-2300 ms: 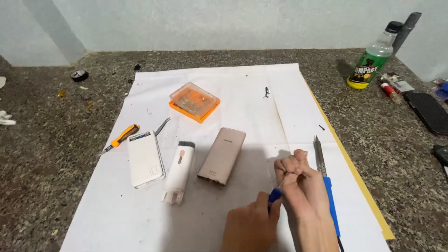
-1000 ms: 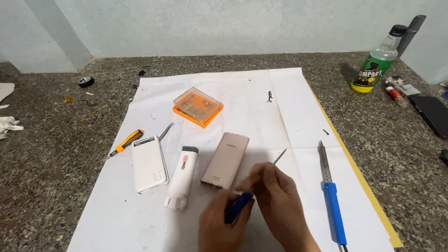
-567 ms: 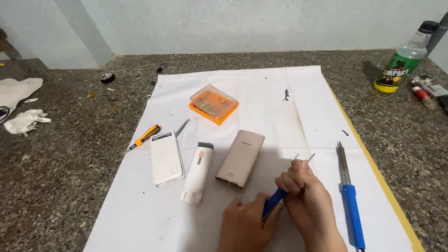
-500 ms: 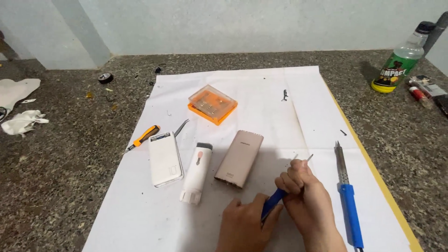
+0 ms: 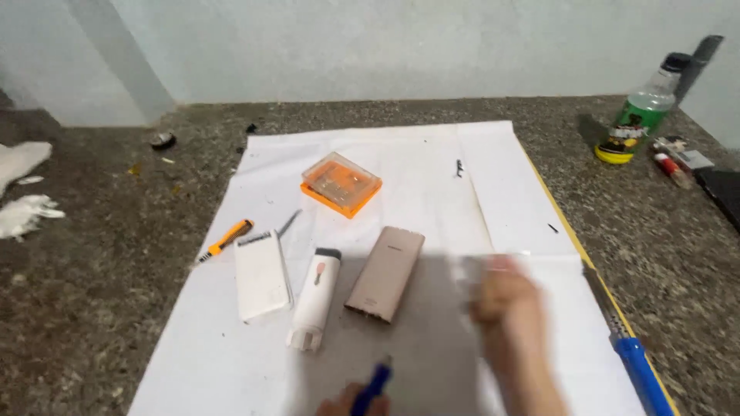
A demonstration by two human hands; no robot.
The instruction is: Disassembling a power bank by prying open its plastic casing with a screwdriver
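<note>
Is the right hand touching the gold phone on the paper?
Apart. In the head view a strip of white paper shows between the blurred right hand and the gold phone, so a clear gap separates them.

A blue-handled screwdriver point(image 5: 375, 385) stands tilted at the bottom edge, just below the rose-gold phone point(image 5: 385, 273). The phone lies flat, back up, on white paper point(image 5: 432, 169).

Backdrop as I see it through the head camera: a dark speckled stone floor point(image 5: 100, 323) meeting a pale, plain blue-grey wall point(image 5: 385, 46), with a lighter vertical band point(image 5: 116, 62) at the left. The lighting is soft and even, casting only faint shadows.
</note>
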